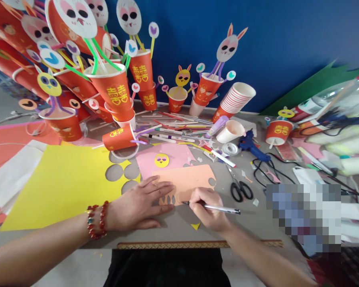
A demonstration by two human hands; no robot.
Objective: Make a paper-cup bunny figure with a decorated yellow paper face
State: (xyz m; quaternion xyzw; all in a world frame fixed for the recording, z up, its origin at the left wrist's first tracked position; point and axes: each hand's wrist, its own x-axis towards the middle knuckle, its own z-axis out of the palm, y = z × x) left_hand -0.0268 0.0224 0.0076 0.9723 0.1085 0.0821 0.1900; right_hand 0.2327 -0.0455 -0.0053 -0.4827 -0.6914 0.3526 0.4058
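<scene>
A peach sheet of paper lies in front of me, with a round notch in its right edge and several small cut-outs near its lower left. My left hand rests flat on the sheet's left part, fingers spread and holding nothing. Between the fingers of my right hand is a black-and-clear pen, its tip on the sheet's lower edge. Just above the sheet, a small yellow paper circle with a drawn face sits on pink paper.
Yellow paper with round holes spreads to the left. Black-handled scissors, a blue glue gun and a tape roll lie to the right. Red paper cups with bunny figures crowd the back left. A tipped cup lies nearer.
</scene>
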